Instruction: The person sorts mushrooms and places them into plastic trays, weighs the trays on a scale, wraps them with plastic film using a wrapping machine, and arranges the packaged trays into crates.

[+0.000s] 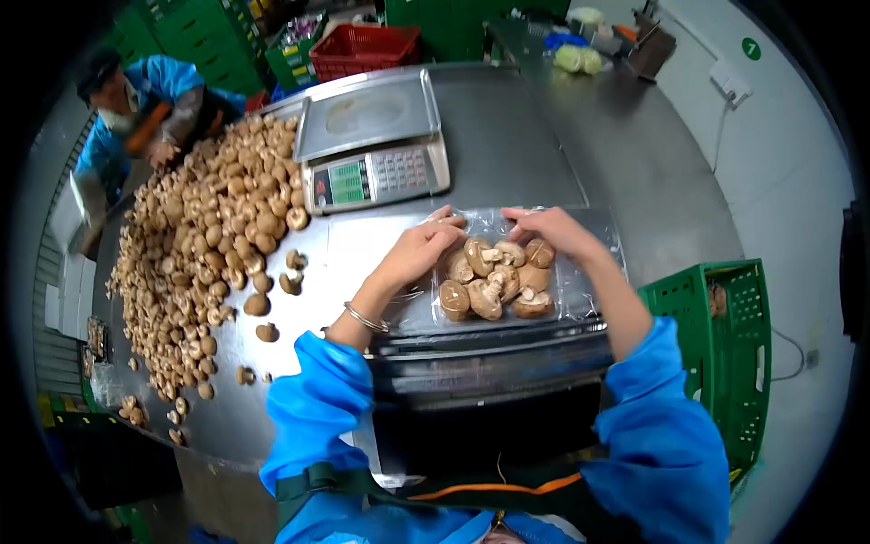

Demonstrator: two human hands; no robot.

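A clear tray of brown mushrooms (497, 279) rests in front of me on plastic film (587, 288), above a dark wrapping unit (489, 363). At the tray's upper left corner is my left hand (424, 247), its fingers bent over the film edge; whether they pinch it is too small to tell. My right hand (553, 231) touches the film at the tray's upper right, fingers bent too, and their grip is also unclear. Beyond my left hand stands a digital scale (374, 172) with a bare metal plate.
A large heap of loose mushrooms (208, 236) covers the left of the metal table (489, 118). Behind it a person in blue (145, 109) bends over the heap. A green crate (725, 354) stands at my right, a red basket (362, 53) at the back.
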